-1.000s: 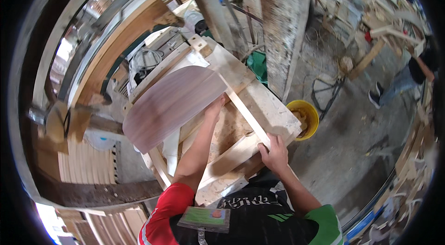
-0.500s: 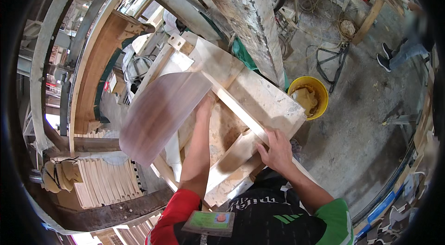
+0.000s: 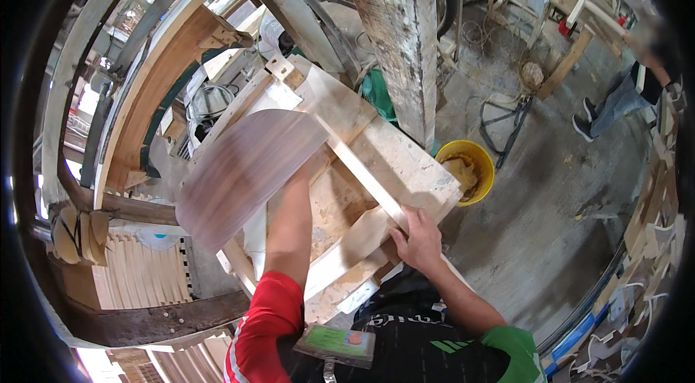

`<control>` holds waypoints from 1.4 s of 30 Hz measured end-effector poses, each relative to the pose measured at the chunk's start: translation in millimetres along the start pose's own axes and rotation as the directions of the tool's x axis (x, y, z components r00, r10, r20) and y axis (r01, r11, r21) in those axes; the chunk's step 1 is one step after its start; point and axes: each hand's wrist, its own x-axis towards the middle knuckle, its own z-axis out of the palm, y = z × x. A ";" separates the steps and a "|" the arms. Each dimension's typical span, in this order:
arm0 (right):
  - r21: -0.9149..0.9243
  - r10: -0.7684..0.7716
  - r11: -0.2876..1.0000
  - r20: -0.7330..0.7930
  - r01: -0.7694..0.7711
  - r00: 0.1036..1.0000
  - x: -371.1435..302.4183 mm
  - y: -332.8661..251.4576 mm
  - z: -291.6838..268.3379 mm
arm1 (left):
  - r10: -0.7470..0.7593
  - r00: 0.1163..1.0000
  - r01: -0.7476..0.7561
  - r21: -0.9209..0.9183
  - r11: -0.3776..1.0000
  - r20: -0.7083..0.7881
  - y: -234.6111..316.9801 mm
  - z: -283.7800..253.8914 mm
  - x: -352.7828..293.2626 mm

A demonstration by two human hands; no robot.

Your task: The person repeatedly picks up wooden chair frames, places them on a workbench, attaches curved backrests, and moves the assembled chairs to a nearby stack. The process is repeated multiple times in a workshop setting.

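Panel: The dark, round-ended panel (image 3: 250,173) lay slantwise over the left part of the bench (image 3: 431,169), its rounded end reaching past the left edge.
Strip: The pale strip (image 3: 360,167) ran diagonally over the bench from the panel's right-hand corner toward the near edge. It appeared to serve as a handle for that side of the panel.
Left hand: The left hand (image 3: 302,173) reached under the panel's near side, which largely covered it; whether the fingers were spread or gripping could not be told. The position suggested support from below, where the overhang would otherwise tip the panel.
Right hand: The right hand (image 3: 420,240) pinched the strip's near end, thumb on the near side, fingers over the far side. Holding the end probably gave better control of the angle than holding the middle.
Beam: A pale beam (image 3: 346,251) lay along the near edge of the bench, just beside the right hand.
Block: A drilled block (image 3: 284,71) sat at the far corner, clear of the panel.
Bucket: A yellow bucket (image 3: 489,174) stood on the floor (image 3: 536,238) just off the right corner, presumably to leave the surface free.
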 end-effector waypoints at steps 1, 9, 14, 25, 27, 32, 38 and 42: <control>0.001 -0.006 1.000 -0.003 0.006 1.000 1.4 0.2 -0.1 | -0.008 1.000 0.008 -0.007 1.000 -0.023 2.4 -2.4 1.2; 0.013 -0.057 0.998 -0.079 0.058 0.995 5.9 1.0 2.2 | -0.114 0.989 0.049 -0.501 0.864 -0.100 55.8 -26.2 -104.2; -0.004 -0.042 0.999 -0.093 0.041 0.995 1.4 2.1 -0.1 | 0.249 0.958 -0.286 -0.487 0.825 -0.142 147.8 -15.4 -126.1; 0.040 0.016 0.999 0.056 -0.019 0.998 -11.4 24.8 -8.9 | 0.360 0.924 -0.294 -0.366 0.883 0.126 170.2 -12.8 -94.8; 0.002 0.065 0.998 0.090 -0.065 0.994 -33.0 41.2 -22.5 | 0.251 0.954 -0.190 -0.313 0.931 0.167 141.6 -55.5 -136.3; -0.068 0.298 0.953 0.384 -0.295 0.874 -84.4 72.5 -41.9 | -0.085 0.945 0.108 0.057 0.992 -0.317 -20.5 -218.5 -218.8; -0.111 0.346 0.931 0.571 -0.347 0.745 -60.4 68.0 -58.3 | -0.450 0.806 0.578 0.349 0.737 -0.384 -73.1 -346.3 -291.4; -0.114 0.356 0.923 0.614 -0.368 0.704 -52.6 47.7 -84.3 | -0.736 0.670 0.723 -0.305 0.619 0.095 -95.2 -345.6 -303.8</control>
